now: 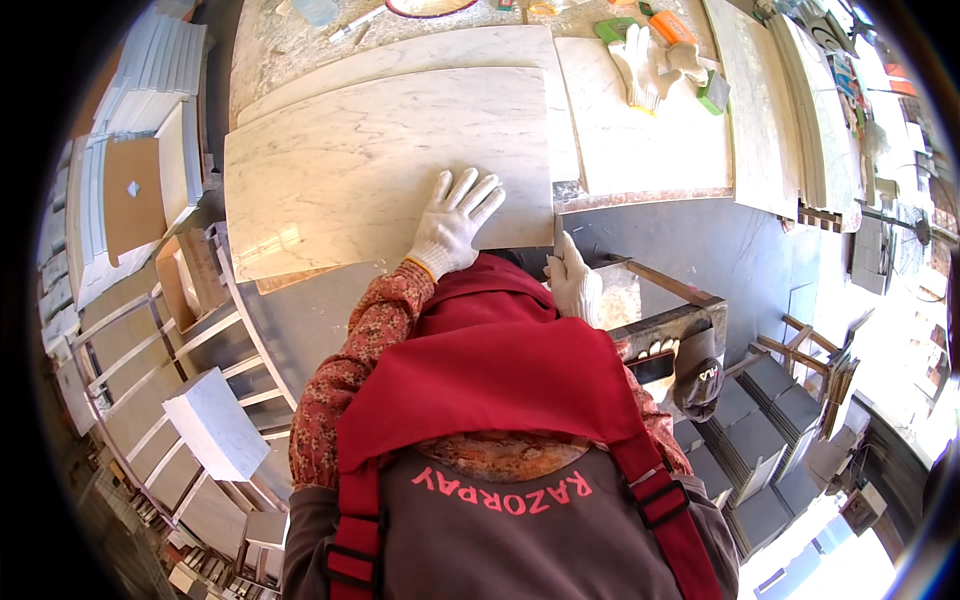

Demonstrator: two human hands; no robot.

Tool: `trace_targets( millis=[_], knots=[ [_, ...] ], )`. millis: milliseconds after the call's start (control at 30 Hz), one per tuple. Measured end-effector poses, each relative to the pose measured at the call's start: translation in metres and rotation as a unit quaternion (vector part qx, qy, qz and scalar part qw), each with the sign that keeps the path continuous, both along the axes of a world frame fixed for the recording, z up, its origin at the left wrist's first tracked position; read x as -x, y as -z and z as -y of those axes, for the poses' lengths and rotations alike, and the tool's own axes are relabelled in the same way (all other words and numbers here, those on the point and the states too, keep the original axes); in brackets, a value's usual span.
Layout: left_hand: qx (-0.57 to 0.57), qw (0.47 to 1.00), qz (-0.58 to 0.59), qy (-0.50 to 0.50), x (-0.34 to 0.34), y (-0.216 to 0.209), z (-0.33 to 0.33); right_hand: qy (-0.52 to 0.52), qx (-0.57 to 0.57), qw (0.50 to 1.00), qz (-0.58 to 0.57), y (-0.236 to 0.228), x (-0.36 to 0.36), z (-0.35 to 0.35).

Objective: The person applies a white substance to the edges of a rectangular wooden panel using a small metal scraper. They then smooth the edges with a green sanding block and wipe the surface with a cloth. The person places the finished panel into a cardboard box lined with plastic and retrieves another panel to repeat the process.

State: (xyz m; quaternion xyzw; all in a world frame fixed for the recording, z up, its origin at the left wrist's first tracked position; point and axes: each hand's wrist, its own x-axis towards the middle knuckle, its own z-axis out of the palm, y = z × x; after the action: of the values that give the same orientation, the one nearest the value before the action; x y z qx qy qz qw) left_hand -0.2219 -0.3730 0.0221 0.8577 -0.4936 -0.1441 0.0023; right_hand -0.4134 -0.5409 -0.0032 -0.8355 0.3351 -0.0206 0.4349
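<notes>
A rectangular white marble slab (380, 150) with grey veins lies in front of me. My left hand (453, 225), in a white knit glove, is pressed flat on its near right part, fingers spread. My right hand (574, 285), also gloved, is beside the slab's near right corner. Its fingers appear closed around the lower end of a thin, flat grey strip (559, 236), which stands along the slab's right edge. I cannot make out what kind of tool the strip is. The red cloth over my upper body hides part of the slab's near edge.
More marble slabs (640, 130) lie under and beside this one. White gloves (645, 72), an orange block (672, 27) and a green block (714, 92) rest at the far right. A small stand (665, 325) holds a phone (655, 367) and a dark cap (698, 385). Metal racks (230, 330) stand left.
</notes>
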Motion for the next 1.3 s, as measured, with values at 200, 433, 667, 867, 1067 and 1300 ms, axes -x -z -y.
trace_targets(
  millis=[200,433,667,867,1067,1300],
  knots=[
    [0.018,1.000,-0.003,-0.007,0.001,0.005,-0.002,-0.023,0.030,0.999,-0.001,-0.003,0.005,-0.002],
    [0.009,1.000,-0.013,-0.007,0.000,0.001,0.000,-0.031,0.036,0.999,-0.008,-0.005,-0.007,0.000],
    [0.012,1.000,0.003,-0.005,0.001,0.000,0.001,-0.014,0.089,0.996,0.024,0.013,-0.012,-0.002],
    [0.020,1.000,0.007,-0.008,0.001,0.003,0.004,-0.013,0.077,0.996,0.040,0.016,-0.018,0.003],
    [0.008,1.000,0.016,-0.010,0.002,0.001,0.007,-0.031,0.102,0.993,0.053,0.034,-0.032,0.006],
    [0.049,0.998,0.039,-0.024,0.008,0.013,-0.001,0.071,-0.127,0.987,0.063,0.013,-0.007,0.015]
  ],
)
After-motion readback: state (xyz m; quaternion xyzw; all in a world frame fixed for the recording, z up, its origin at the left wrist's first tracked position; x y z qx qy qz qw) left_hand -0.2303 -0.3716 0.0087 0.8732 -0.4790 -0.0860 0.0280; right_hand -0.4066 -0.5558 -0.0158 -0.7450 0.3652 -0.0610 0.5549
